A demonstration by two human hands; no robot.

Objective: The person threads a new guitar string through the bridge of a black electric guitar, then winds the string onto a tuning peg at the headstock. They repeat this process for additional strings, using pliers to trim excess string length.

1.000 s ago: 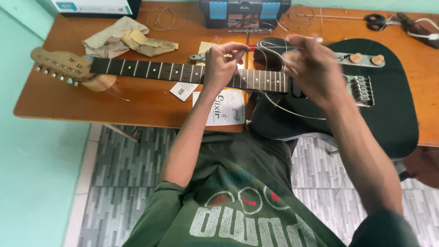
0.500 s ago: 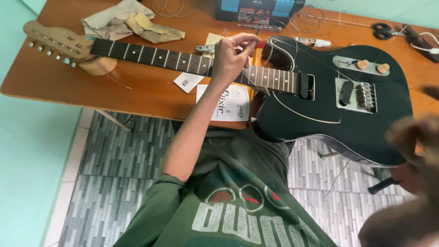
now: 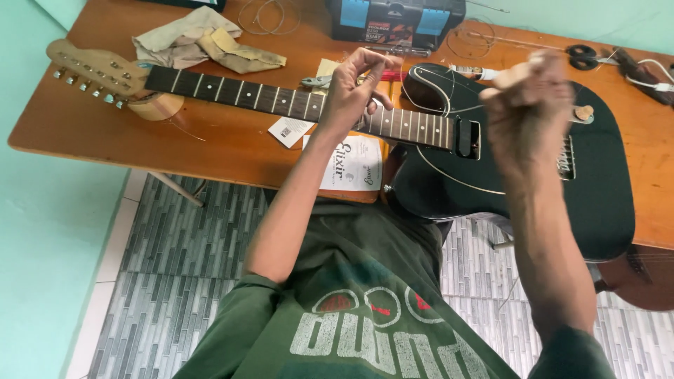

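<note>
A black electric guitar [image 3: 604,196] lies on a wooden table [image 3: 140,140], its dark neck [image 3: 239,95] running left to a pale headstock [image 3: 91,70]. My left hand [image 3: 351,91] hovers over the neck near the body, thumb and fingers pinched on a thin guitar string [image 3: 449,111]. The string curves across the upper body toward my right hand [image 3: 530,105]. That hand is a blurred, raised fist over the guitar body and seems to grip the string's other end.
A white string packet [image 3: 354,168] lies under the neck, with a small white tag [image 3: 289,131] beside it. Crumpled cloth [image 3: 203,38], coiled strings [image 3: 263,14], a blue-black case [image 3: 393,21] and scissors [image 3: 583,56] sit at the back. Grey tiled floor [image 3: 182,231] lies below.
My right hand swung down and out to the lower right, then rose again over the guitar body. The left hand stayed pinched above the neck.
</note>
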